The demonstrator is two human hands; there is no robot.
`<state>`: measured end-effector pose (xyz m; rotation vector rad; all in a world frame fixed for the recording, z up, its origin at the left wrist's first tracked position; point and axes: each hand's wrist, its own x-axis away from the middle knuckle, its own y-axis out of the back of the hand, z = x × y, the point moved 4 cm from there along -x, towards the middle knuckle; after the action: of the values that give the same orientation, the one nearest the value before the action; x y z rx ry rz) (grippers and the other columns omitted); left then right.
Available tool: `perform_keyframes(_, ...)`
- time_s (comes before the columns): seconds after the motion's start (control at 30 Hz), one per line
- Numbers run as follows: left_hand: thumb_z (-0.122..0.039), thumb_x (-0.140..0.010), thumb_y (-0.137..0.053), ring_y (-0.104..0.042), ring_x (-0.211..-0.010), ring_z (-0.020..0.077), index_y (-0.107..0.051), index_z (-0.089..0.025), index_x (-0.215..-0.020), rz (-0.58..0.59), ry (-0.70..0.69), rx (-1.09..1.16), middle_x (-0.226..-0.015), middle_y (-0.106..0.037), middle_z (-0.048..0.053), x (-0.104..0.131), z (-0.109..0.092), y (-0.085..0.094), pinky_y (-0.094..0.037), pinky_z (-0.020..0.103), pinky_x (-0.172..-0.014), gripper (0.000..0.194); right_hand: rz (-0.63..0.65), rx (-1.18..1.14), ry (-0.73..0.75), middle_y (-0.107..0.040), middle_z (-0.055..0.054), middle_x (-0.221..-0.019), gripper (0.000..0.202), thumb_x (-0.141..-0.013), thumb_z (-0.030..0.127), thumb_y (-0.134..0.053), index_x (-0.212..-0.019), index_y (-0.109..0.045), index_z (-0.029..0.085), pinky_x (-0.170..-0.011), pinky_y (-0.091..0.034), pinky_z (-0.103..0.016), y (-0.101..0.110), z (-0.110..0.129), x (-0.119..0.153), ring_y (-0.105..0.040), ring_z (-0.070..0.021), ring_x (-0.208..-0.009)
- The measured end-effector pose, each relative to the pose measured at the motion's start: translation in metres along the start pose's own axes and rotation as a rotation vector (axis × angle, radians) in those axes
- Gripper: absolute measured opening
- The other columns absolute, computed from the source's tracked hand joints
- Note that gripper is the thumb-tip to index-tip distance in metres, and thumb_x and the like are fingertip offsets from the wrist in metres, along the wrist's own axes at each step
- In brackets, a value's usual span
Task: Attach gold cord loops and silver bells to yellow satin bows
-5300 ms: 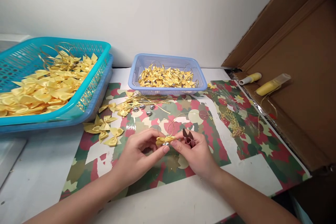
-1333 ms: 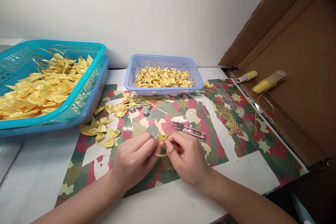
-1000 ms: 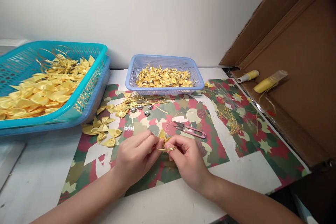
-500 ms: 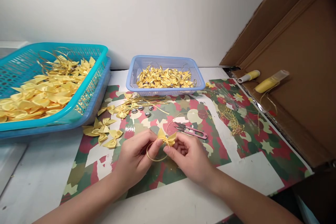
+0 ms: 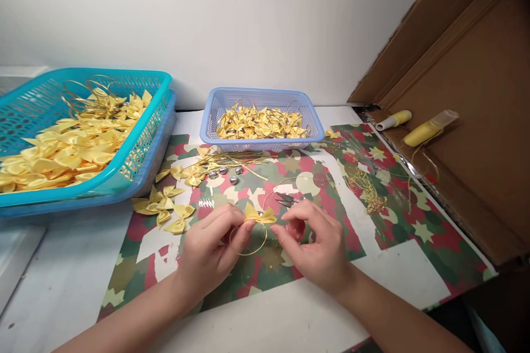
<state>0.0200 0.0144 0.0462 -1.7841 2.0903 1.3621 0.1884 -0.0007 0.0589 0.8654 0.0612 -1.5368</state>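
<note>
A yellow satin bow (image 5: 260, 215) is pinched between the thumb and fingers of my left hand (image 5: 217, 245). A thin gold wire ring (image 5: 250, 254) hangs below the bow, and a small silver bell partly shows behind it. Just right of the bow, my right hand (image 5: 317, 242) has curled fingers, with thumb and forefinger apart and nothing visible between them. Beyond that hand lie thread snips (image 5: 285, 199), their handles hidden behind my fingers. A thin gold cord (image 5: 275, 187) curves from near the bow across the mat.
Loose bows (image 5: 159, 204), silver bells (image 5: 234, 180) and gold wires (image 5: 248, 160) lie on the patterned mat (image 5: 265, 281). A teal basket (image 5: 136, 143) and a blue basket (image 5: 260, 146) hold bows. Cord scraps (image 5: 368, 190) lie right, near yellow thread spools (image 5: 430, 128) on cardboard.
My right hand has drawn off the bow to the right and now covers the snips' handles. My left hand still grips the bow, shifted slightly left.
</note>
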Motion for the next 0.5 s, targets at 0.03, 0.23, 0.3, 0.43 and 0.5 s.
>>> perform_keyframes(0.03, -0.01, -0.088, -0.055, -0.042, -0.052, 0.0093, -0.053, -0.019, -0.075, -0.001, 0.008, 0.002, -0.06, -0.046, -0.004, 0.0, 0.0, 0.0, -0.035, 0.02, -0.048, 0.016, -0.012, 0.013, 0.028, -0.05, 0.004, -0.059, 0.013, -0.08, 0.012, -0.067, -0.076, -0.056, 0.018, -0.049, -0.037, -0.022, -0.001, 0.002, 0.001, -0.042, -0.0087, -0.051)
perform_keyframes(0.23, -0.008, -0.087, -0.056, -0.044, -0.053, 0.0092, -0.051, -0.019, -0.074, -0.002, -0.022, 0.03, -0.061, -0.049, -0.004, -0.001, -0.002, -0.003, -0.037, 0.019, -0.049, 0.017, 0.045, 0.094, 0.045, -0.051, 0.003, -0.057, 0.014, -0.083, 0.027, -0.067, -0.078, -0.059, 0.018, -0.049, -0.036, -0.023, -0.012, 0.005, 0.005, -0.046, -0.0103, -0.052)
perform_keyframes(0.3, -0.008, -0.086, -0.056, -0.045, -0.054, 0.0094, -0.051, -0.019, -0.074, -0.001, -0.04, 0.03, -0.061, -0.049, -0.003, 0.0, -0.002, -0.004, -0.037, 0.019, -0.049, 0.017, 0.053, 0.103, 0.03, -0.052, 0.002, -0.058, 0.011, -0.087, 0.024, -0.059, -0.078, -0.058, 0.018, -0.05, -0.035, -0.024, -0.013, 0.003, 0.006, -0.046, -0.0109, -0.053)
perform_keyframes(0.43, -0.007, -0.086, -0.055, -0.045, -0.055, 0.0109, -0.049, -0.02, -0.075, 0.022, -0.057, 0.027, -0.061, -0.048, -0.003, 0.0, -0.004, -0.005, -0.038, 0.02, -0.05, 0.018, 0.128, 0.112, -0.017, -0.056, 0.0, -0.063, 0.014, -0.09, 0.017, -0.049, -0.079, -0.058, 0.018, -0.054, -0.036, -0.025, -0.015, -0.001, 0.006, -0.047, -0.0121, -0.056)
perform_keyframes(0.5, -0.008, -0.086, -0.054, -0.045, -0.056, 0.0112, -0.049, -0.021, -0.075, 0.038, -0.058, 0.038, -0.062, -0.05, -0.002, 0.0, -0.005, -0.005, -0.039, 0.021, -0.051, 0.018, 0.159, 0.095, -0.046, -0.054, 0.0, -0.063, 0.017, -0.089, 0.016, -0.047, -0.076, -0.057, 0.019, -0.055, -0.035, -0.026, -0.015, -0.002, 0.005, -0.046, -0.0124, -0.057)
